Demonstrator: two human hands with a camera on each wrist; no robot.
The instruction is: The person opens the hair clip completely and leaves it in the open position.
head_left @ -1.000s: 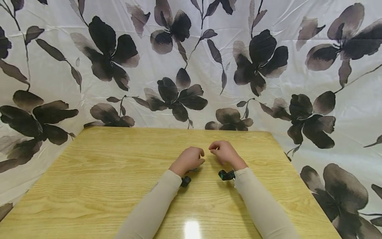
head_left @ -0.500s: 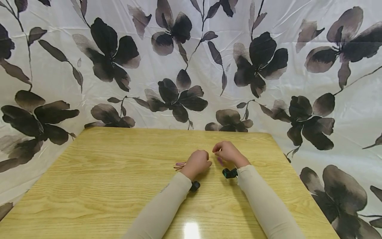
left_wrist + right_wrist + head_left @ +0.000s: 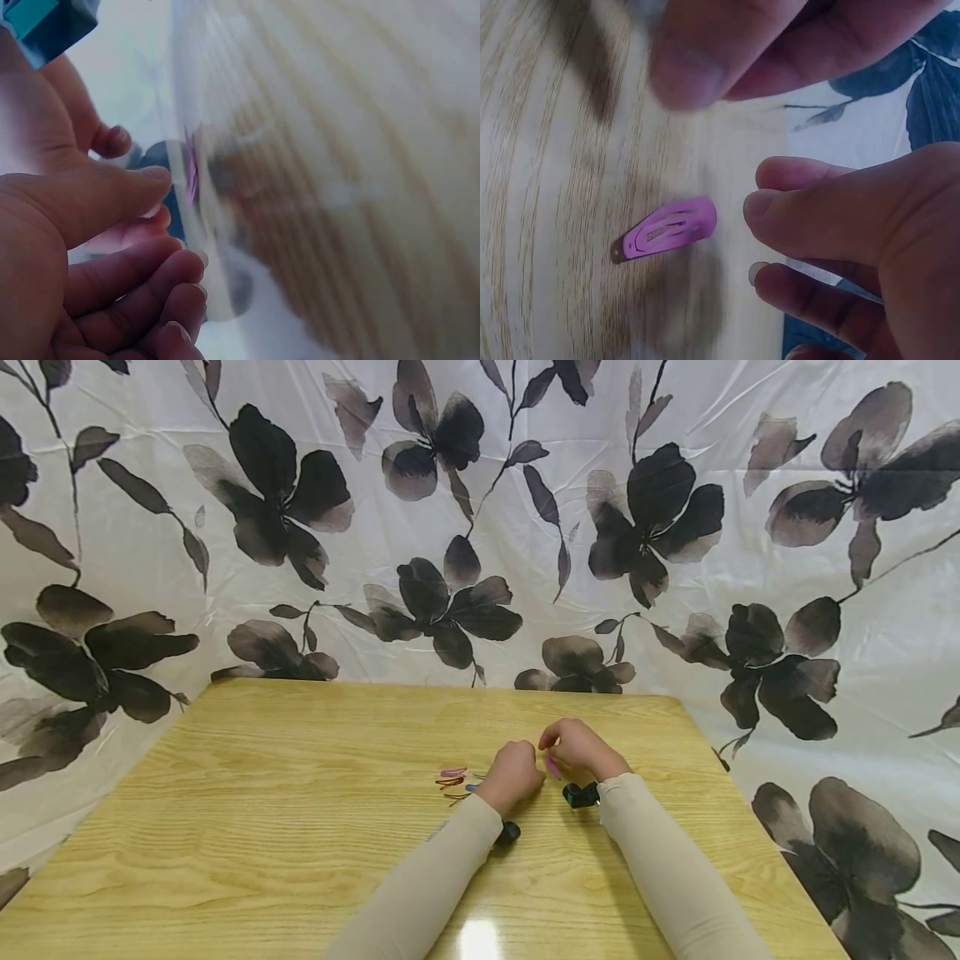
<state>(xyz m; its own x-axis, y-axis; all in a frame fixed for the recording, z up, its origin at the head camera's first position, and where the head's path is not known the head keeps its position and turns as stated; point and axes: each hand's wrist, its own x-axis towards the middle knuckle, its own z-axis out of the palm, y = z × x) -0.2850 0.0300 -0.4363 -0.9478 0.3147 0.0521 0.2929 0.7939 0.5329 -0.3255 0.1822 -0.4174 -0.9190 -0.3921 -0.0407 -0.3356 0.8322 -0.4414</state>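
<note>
A purple snap hair clip lies flat on the wooden table, just below the fingertips of my right hand. In the right wrist view that hand has thumb and forefinger close together, and no object shows between them. My left hand is beside it, fingers loosely bent. In the left wrist view the left hand shows nothing in its fingers. Left of the left wrist lie several more hair clips: a pink one, a brown-red one and a blue one, partly hidden by the hand.
The wood-grain table spreads widely to the left and front. A white cloth with dark flowers hangs behind its back edge. Small black wrist cameras, such as the right one, sit under both wrists.
My left hand has moved right and slightly nearer, uncovering the clips on its left. My right hand has shifted slightly right, and the purple clip now shows on the table beneath it.
</note>
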